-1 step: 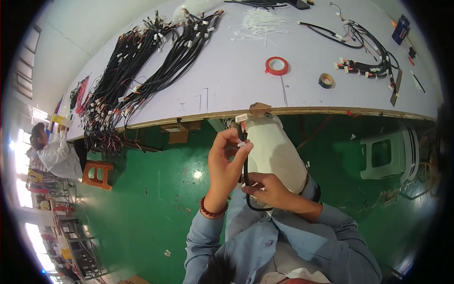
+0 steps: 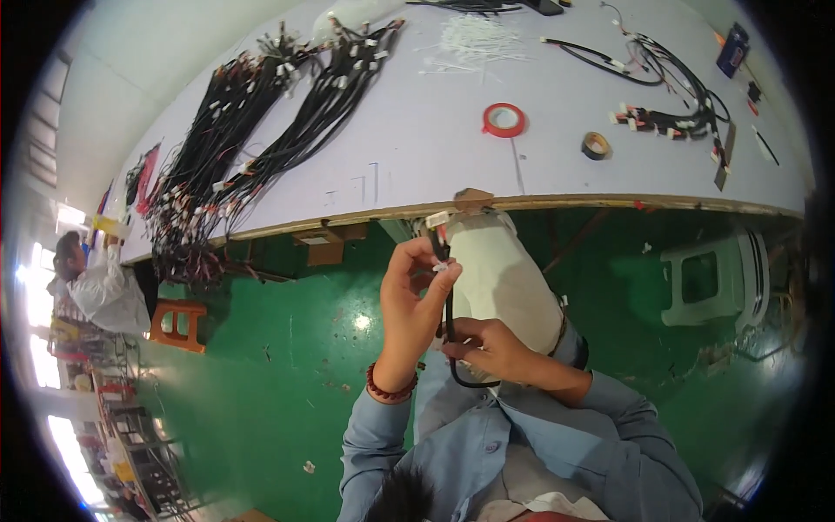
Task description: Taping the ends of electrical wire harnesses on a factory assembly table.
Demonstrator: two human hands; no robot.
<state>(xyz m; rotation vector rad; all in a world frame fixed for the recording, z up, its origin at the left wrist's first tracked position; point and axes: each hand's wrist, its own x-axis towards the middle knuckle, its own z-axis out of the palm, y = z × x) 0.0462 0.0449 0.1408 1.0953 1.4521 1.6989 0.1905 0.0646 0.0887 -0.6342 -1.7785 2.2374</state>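
Observation:
Above my lap, just in front of the table edge, I hold a black sleeved wire harness (image 2: 450, 304). A white plug connector (image 2: 439, 220) with a bit of red wire tops it. My left hand (image 2: 411, 300) pinches the harness just below that connector, thumb against fingers, at a small white piece (image 2: 441, 266) that I cannot make out fully. Lower down, my right hand (image 2: 494, 346) has its thumb and fingers closed on the black sleeve. From there the harness bends to the right under that hand, where its far end is hidden.
On the white table (image 2: 417, 130) lie big bundles of black harnesses (image 2: 287, 113), white cable ties (image 2: 478, 39), red tape (image 2: 504, 119), dark tape (image 2: 596, 145) and more harnesses (image 2: 674, 122). A pale stool (image 2: 735, 278) stands right; an orange stool (image 2: 178, 325) and a seated person (image 2: 109, 291) are left.

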